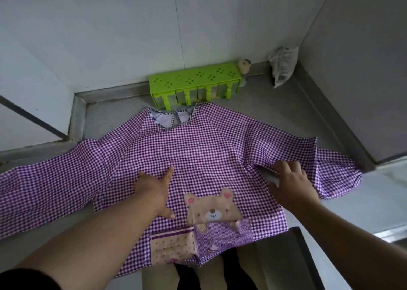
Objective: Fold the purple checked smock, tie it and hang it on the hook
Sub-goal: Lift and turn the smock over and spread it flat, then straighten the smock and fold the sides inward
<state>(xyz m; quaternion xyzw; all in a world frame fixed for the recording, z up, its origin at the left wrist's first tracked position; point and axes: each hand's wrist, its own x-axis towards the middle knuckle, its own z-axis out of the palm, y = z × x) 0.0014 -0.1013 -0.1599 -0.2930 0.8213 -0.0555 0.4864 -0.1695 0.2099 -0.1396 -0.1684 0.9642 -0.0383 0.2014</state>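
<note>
Smock (189, 153): spread flat, front up.
Left hand (155, 190): flat, pressing smock's middle.
Right hand (290, 179): grips folded right sleeve.

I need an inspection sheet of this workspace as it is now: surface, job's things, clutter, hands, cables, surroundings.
Surface: grey counter, smock spread over it.
Job's things: purple checked smock lies flat, front up, sleeves out, hem hanging over the front edge; no hook seen.
Clutter: green rack, small cup, plastic packet at the back.
Hands: left hand flat on the smock; right hand on the right side fold, grip unclear.
Cables: nothing seen.
Surroundings: pale walls.
</note>
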